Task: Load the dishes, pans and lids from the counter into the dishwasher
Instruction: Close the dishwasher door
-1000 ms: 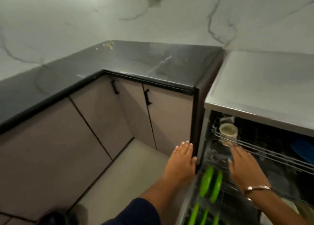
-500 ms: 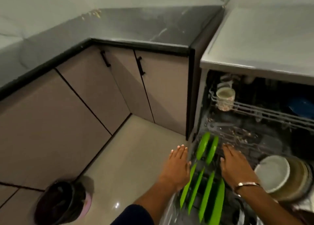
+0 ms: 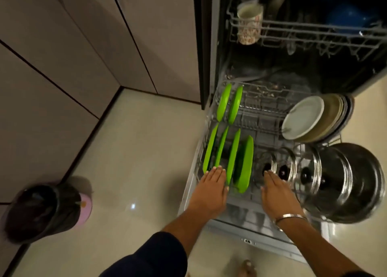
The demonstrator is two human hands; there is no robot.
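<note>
Now both hands, left (image 3: 211, 186) and right (image 3: 278, 193), lie flat-fingered over the lower rack (image 3: 261, 113), gripping nothing

I see six bright green plates (image 3: 243, 163) standing in the grey wire lower rack (image 3: 259, 113) — the strongest colour here. Beside them a white plate (image 3: 301, 117) fronts a stack of beige ones (image 3: 333, 113). The glass lids (image 3: 289, 168) are clear with black knobs, and the pot (image 3: 351, 184) is shiny steel. In the upper rack (image 3: 314, 32) a cream mug (image 3: 249, 23) carries a reddish speckled print; a deep blue dish (image 3: 351, 17) sits in shadow. My right hand (image 3: 278, 195) wears a silver bangle (image 3: 291, 217), my left arm a navy sleeve (image 3: 155, 255). The floor (image 3: 134, 151) is glossy cream, the cabinets (image 3: 62, 46) grey-beige with black seams — the bin (image 3: 41, 212) pink, lined black.
</note>
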